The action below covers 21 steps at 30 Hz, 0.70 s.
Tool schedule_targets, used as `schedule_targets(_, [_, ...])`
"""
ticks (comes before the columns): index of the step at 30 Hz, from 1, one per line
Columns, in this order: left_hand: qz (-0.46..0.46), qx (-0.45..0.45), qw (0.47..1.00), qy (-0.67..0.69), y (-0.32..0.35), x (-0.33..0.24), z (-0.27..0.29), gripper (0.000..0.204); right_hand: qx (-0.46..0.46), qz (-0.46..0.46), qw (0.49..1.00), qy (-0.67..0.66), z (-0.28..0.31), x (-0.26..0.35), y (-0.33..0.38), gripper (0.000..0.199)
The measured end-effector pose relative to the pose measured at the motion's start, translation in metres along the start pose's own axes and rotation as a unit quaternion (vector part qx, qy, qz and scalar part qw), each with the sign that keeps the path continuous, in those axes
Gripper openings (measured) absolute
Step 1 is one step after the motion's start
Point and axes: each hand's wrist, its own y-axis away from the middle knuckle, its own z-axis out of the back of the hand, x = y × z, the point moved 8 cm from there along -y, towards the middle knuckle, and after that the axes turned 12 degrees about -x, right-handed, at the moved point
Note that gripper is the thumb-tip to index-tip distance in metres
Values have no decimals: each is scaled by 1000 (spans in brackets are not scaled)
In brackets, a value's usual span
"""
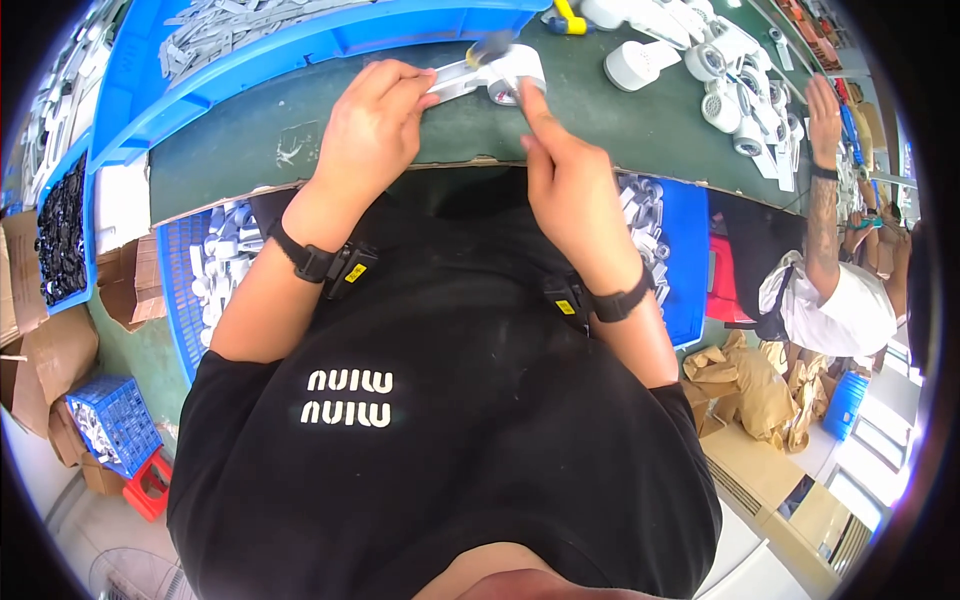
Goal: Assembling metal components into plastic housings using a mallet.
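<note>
The left fingers (410, 76) are pinched together on the handle end of a white part (530, 66), thumb against index, with no gap that shows. The part lies at the far side of the green counter (235, 165), its round head to the right, just beside the right hand (580, 178). Gripping it by the narrow end probably steadies it while leaving the head free. The right index finger is nearly straight and reaches to the head's near edge; the thumb stands apart from it, and the remaining fingers are curled under, out of sight. A blurred tool (491, 48), perhaps a small mallet, shows over the part; its shaft seems to run toward the right hand, but I cannot tell whether those fingers close around it.

Both wrists bend inward and the forearms come up from either side of the torso, so the hands meet in front of the chest, the left hand (365, 130) palm inward.

Farther out, a blue tray (345, 38) of grey strips stands beyond the left hand, seemingly within easy reach. A yellow-handled tool (567, 20) lies past the part. To the right, a loose white piece (630, 66) sits apart from a heap of similar pieces (735, 90), perhaps to keep the working spot free.
</note>
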Motion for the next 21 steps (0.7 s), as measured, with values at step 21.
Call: schedule_targets(21, [15, -15, 1000, 13, 6, 4, 0, 19, -17, -35, 996, -75, 6, 7, -6, 52])
